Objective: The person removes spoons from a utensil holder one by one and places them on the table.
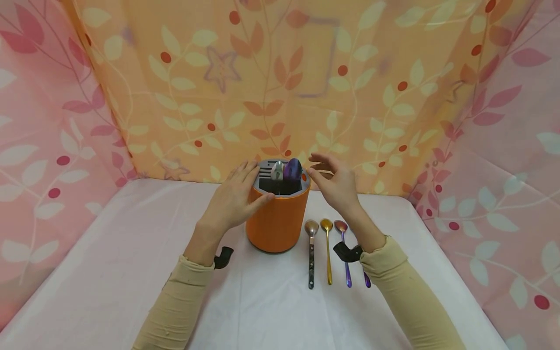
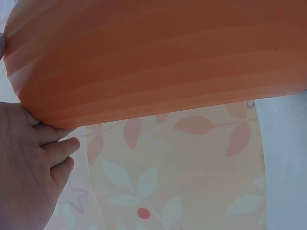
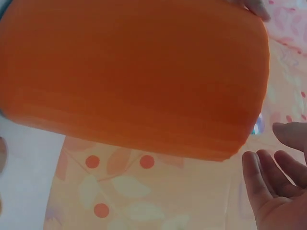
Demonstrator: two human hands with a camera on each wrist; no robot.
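The orange holder point(image 1: 277, 221) stood on the white table point(image 1: 131, 272) between both hands. The left hand point(image 1: 232, 201) rested against its upper side, fingers straight (apparently touching). The right hand point(image 1: 337, 184) hovered just beside the rim, fingers spread, holding nothing.

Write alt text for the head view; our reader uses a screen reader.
A person's left hand rests on a round orange utensil holder holding two spoons, while the right hand hovers open beside it. Four loose spoons lie on the white tablecloth.
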